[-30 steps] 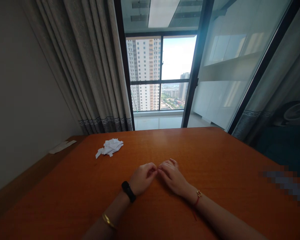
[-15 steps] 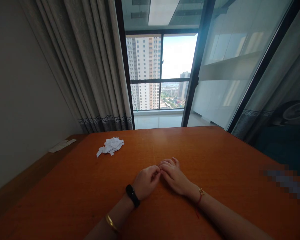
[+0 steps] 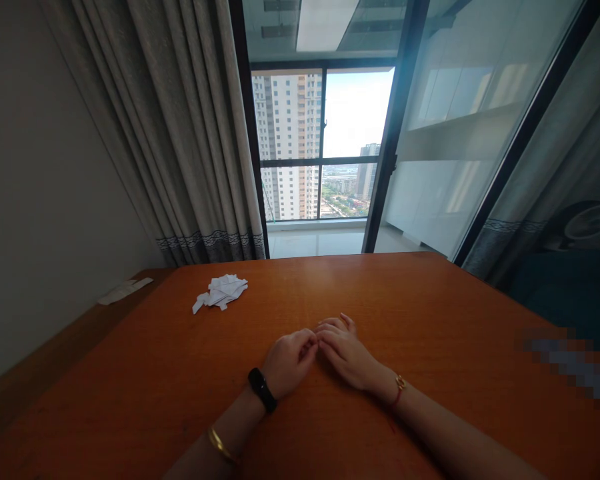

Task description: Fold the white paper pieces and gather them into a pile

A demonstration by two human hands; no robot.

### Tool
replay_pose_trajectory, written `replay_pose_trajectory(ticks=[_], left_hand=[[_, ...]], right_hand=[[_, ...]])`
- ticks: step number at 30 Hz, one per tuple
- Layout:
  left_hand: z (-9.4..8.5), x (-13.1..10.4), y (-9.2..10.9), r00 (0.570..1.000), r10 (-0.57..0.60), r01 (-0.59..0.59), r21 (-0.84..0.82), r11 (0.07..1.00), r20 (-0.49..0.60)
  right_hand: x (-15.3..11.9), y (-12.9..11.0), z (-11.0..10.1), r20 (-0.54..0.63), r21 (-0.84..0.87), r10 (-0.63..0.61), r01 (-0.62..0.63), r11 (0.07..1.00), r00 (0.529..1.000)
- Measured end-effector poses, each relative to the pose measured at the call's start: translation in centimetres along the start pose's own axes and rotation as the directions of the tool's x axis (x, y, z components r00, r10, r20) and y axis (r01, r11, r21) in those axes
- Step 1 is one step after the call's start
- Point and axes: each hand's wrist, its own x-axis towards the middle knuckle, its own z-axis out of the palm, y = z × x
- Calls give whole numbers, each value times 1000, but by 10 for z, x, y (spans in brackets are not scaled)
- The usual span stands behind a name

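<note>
Left hand (image 3: 287,363) and right hand (image 3: 347,353) rest curled, fingertips touching, on the table (image 3: 430,313); whether they pinch anything, cannot tell; paper scraps (image 3: 221,292) lie well apart.

Orange-brown wooden worktop (image 3: 430,320) fills lower frame, far edge near the window. Plain pale wall (image 3: 40,200) on left, with a narrow wooden ledge (image 3: 55,353) running along it beside the worktop. Grey pleated curtain (image 3: 180,133) with dark patterned band near hem hangs left of glass. Dark-framed sliding glass door (image 3: 460,133) on right, reflective. Beyond it, a light tiled balcony floor (image 3: 320,243) and outer window (image 3: 325,147) showing high-rise apartment blocks (image 3: 290,147) and bright sky. Daylight from outside; room interior dim. Second curtain (image 3: 555,167) far right, white fan (image 3: 593,227) partly visible behind it.
</note>
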Motion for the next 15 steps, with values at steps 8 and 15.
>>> replay_pose_trajectory(ticks=[8,15], left_hand=[[0,0,0,1000,-6,6,0,1000,3],[0,-1,-2,1000,4,-4,-1,1000,15]], right_hand=[[0,1,1,5,18,-12,12,1000,1000],[0,1,2,10,14,-12,12,1000,1000]])
